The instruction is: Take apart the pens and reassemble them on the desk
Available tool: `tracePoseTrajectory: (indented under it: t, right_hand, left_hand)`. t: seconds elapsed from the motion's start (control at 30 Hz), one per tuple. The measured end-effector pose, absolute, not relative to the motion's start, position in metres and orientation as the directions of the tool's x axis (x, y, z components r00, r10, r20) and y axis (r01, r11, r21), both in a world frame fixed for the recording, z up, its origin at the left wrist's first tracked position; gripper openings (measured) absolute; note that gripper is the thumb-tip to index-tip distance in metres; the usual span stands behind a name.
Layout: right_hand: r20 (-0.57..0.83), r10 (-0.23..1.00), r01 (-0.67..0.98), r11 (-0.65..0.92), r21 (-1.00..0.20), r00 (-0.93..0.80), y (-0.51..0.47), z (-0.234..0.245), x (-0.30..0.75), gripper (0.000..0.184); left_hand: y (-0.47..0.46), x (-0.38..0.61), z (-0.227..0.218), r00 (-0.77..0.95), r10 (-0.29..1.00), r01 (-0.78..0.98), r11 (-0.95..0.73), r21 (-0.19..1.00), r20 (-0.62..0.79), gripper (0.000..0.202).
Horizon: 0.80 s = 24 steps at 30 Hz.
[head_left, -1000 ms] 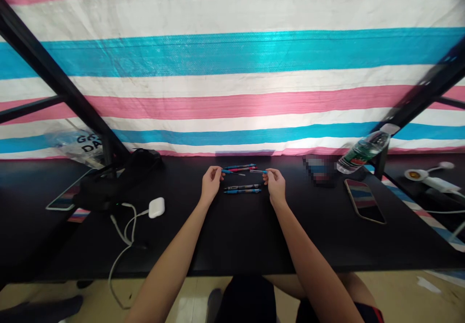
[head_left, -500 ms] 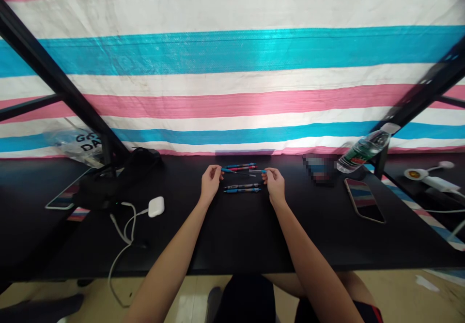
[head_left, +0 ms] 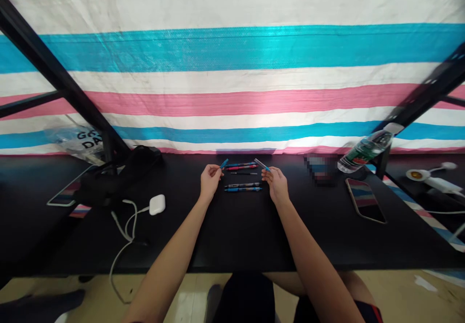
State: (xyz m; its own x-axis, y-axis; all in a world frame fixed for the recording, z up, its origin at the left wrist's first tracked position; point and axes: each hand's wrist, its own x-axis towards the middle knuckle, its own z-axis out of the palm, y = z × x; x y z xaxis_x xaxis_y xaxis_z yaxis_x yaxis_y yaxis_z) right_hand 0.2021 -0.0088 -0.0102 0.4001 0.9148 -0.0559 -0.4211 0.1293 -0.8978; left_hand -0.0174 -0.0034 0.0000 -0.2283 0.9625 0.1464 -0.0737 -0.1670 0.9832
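My left hand pinches a short blue pen piece that points up and to the right. A clear pen barrel with a blue end is pinched in my right hand. The two parts are apart, and between them a thin dark refill lies on the black table. Several pens lie in the gap between my hands: a blue one and a red one behind the refill, two more in front of it.
At the left are a black bag, a tablet, a white charger with a cable and a plastic bag. A phone, a tilted water bottle and a white device lie right. A striped tarp hangs behind.
The two pen parts have been pulled apart and tilted upward, one in each hand. The thin refill now lies on the table between my hands.
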Motion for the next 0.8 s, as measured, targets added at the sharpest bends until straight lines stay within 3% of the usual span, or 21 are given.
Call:
tracePoseTrajectory:
  t: [0.23, 0.53, 0.8]
  right_hand:
    - [-0.07, 0.928, -0.466, 0.117, -0.877, 0.366, -0.0085, -0.0123, 0.2067, 0.025]
    - [-0.043, 0.951, -0.412, 0.092, -0.907, 0.307, -0.0114, -0.008, 0.2051, 0.033]
    - [-0.029, 0.949, -0.426, 0.114, -0.898, 0.314, -0.0102, -0.012, 0.2058, 0.025]
  left_hand:
    - [-0.0044, -0.0181, 0.0021, -0.156, 0.977, -0.014, -0.148, 0.989, 0.144, 0.037]
    - [0.0001, -0.0171, -0.0021, -0.161, 0.981, -0.024, -0.117, 0.993, 0.111, 0.031]
    - [0.0023, -0.0189, -0.0075, -0.165, 0.978, -0.045, -0.138, 0.989, 0.129, 0.03]
